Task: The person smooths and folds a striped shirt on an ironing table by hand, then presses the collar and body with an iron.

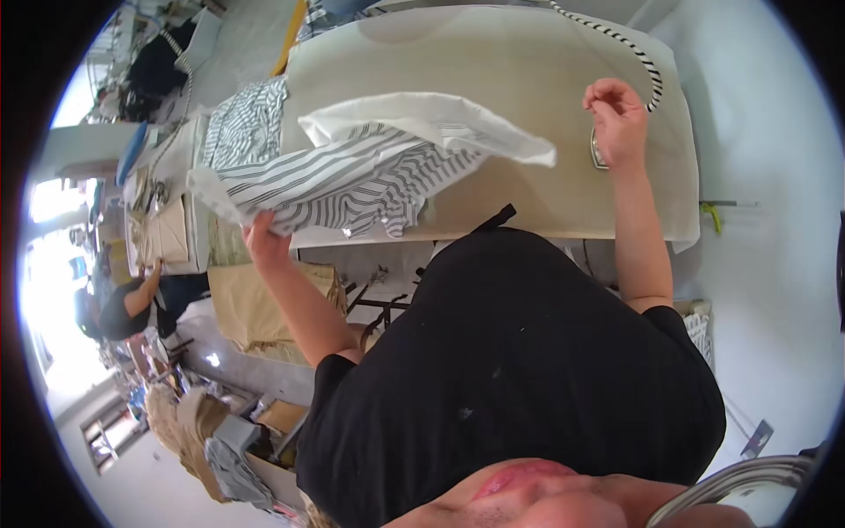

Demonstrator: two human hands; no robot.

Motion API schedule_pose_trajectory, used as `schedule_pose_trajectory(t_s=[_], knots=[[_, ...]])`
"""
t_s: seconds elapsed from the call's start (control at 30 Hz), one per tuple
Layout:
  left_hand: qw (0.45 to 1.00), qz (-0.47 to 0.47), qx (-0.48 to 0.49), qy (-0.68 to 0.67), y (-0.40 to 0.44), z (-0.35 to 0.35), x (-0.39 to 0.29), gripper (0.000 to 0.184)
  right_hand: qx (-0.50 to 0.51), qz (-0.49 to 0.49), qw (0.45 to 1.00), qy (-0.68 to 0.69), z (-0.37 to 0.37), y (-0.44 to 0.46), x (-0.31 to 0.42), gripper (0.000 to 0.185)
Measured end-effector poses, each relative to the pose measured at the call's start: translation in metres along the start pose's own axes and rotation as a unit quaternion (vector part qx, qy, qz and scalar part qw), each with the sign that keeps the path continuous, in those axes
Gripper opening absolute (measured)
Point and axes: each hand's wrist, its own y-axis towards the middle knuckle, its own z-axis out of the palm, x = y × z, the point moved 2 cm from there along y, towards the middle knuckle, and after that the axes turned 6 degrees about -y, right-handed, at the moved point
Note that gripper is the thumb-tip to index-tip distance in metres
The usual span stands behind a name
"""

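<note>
My left hand (pixel 267 239) pinches the near left edge of a striped garment (pixel 343 180), white with dark stripes. Its cloth is spread, partly lifted and rippling, over the pale ironing table (pixel 493 53). A plain white part of the garment (pixel 422 110) billows at the far side and reaches right. My right hand (pixel 619 119) is raised at the table's right side, its fingers curled in with nothing visible in them. Below and beside that hand shows the rim of an iron (pixel 600 150); most of it is hidden by the hand and wrist.
A black-and-white striped cord (pixel 629 44) runs down to the right hand's area. Another patterned garment (pixel 246 123) lies at the table's left end. Tan cloth (pixel 264 304) hangs below. Further left, another person (pixel 128 308) works at a second table. A white wall (pixel 757 176) stands on the right.
</note>
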Motion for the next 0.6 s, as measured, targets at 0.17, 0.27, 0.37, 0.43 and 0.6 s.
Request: schedule_pose_trajectory(t_s=[0.17, 0.27, 0.37, 0.43, 0.6], knots=[[0.881, -0.213, -0.016, 0.423, -0.02, -0.049, 0.13, 0.035, 0.097, 0.101, 0.889, -0.436, -0.015, -0.021, -0.133, 0.012], [0.673, -0.298, 0.191, 0.649, -0.098, -0.031, 0.2, 0.044, 0.228, 0.196, 0.859, -0.414, 0.0, -0.092, -0.154, 0.019], [0.767, -0.281, 0.118, 0.565, -0.152, -0.018, 0.221, 0.045, 0.283, 0.272, 0.793, -0.466, -0.013, -0.142, -0.161, 0.027], [0.82, -0.192, -0.063, 0.535, -0.163, -0.002, 0.207, 0.045, 0.303, 0.304, 0.75, -0.503, -0.029, -0.164, -0.169, 0.031], [0.805, -0.027, -0.08, 0.587, -0.075, 0.032, 0.178, 0.056, 0.283, 0.259, 0.771, -0.509, -0.039, -0.181, -0.171, 0.025]])
